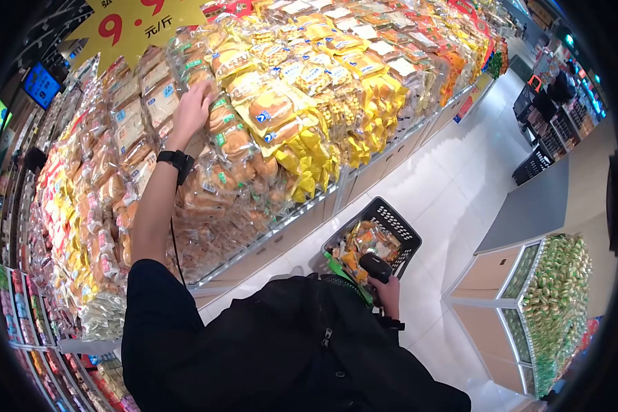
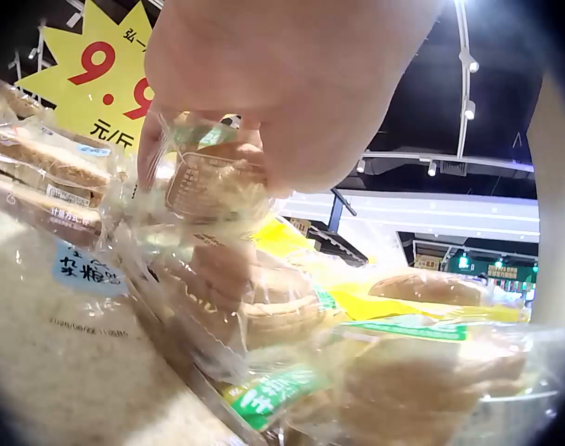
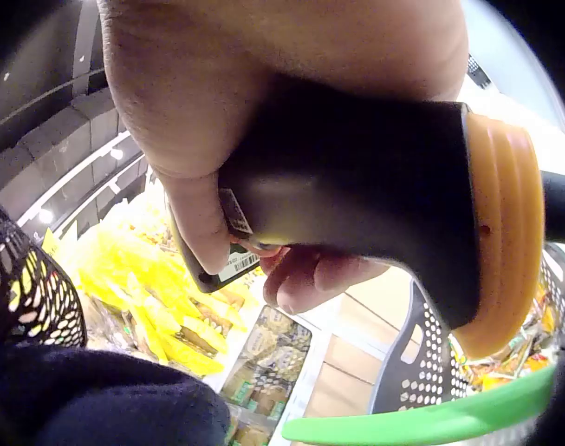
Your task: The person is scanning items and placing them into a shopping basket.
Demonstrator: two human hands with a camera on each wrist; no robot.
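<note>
A shopper stands at a long supermarket display piled with bagged bread and buns, left arm stretched up and away, right arm low at the side. The left hand (image 1: 192, 103) reaches into the far upper part of the heap and closes its fingers (image 2: 264, 139) on a clear bag of round buns (image 2: 217, 186), thumb on one side and fingers on the other, the plastic crumpled between them; the bag sits among other packs at the top of the pile, just below a yellow star-shaped price sign (image 1: 134, 24). A dark watch band (image 1: 175, 159) circles that wrist, with a thin cable running down the forearm. Bags with green labels (image 2: 273, 390) and yellow wrappers (image 1: 309, 161) lie just beside and below the gripped one.

The right hand (image 1: 389, 295) hangs near the body and is wrapped tight round a black handheld scanner (image 3: 375, 200) with an orange end cap (image 3: 505, 232), fingers curled under its grip. Right under that hand hangs a dark perforated shopping basket (image 1: 398, 223) with a green handle (image 3: 422, 418), holding several packets. The white tiled floor (image 1: 453, 185) runs off to the far right, where a low display of green-wrapped goods (image 1: 556, 302) stands near the aisle.
</note>
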